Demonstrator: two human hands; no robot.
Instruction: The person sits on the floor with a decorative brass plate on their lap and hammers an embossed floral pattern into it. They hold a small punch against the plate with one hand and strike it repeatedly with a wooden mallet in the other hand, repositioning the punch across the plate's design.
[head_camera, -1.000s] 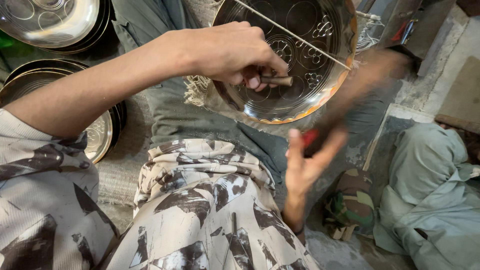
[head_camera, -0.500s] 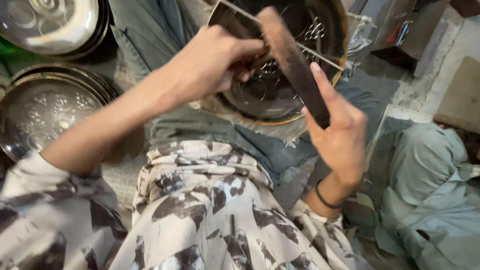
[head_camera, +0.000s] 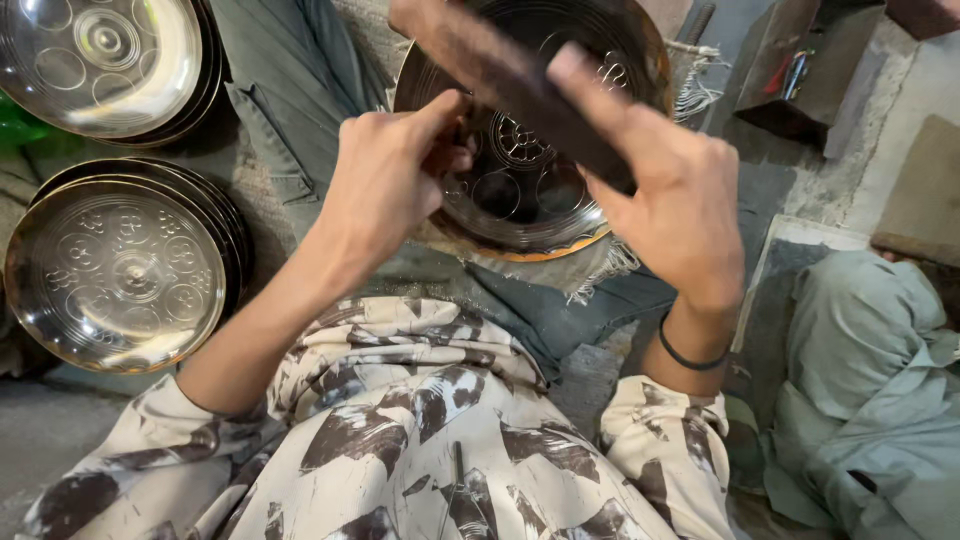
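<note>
A: Status on the hands?

B: Right hand (head_camera: 670, 190) wrapped around a dark wooden mallet (head_camera: 520, 85), fingers (head_camera: 590, 95) clamped on the head end, raised and slanted over the engraved metal plate (head_camera: 530, 180). Left hand (head_camera: 385, 180) at the plate's left rim, thumb and fingers pinched together on something small and dark, probably a punch. Too hidden to confirm.

A: Plate location?

B: Propped on a frayed cloth (head_camera: 600, 275) over the lap, tilted toward the camera. Round embossed motifs on its face, central rosette just beside the left fingertips.

A: Anything else around?

B: Two stacks of finished plates on the floor, far left: nearer stack (head_camera: 120, 270), farther stack (head_camera: 110, 60). Open tool box (head_camera: 790, 80) top right. Dark band (head_camera: 690, 355) on the right wrist.

A: Notes on doing the strike well?

B: Judgement only:
- Keep the pinched tool square to the plate surface, tip seated on the motif line before swinging.
- Short, light taps from the wrist, no full-arm swings. Thin sheet likely dents easily.
- Steady the plate against the cloth with the left palm heel to stop rocking.
- Keep left fingertips low and clear of the mallet face.
- Mallet face flat on contact. A glancing hit risks skidding the tool across the finished pattern.
</note>
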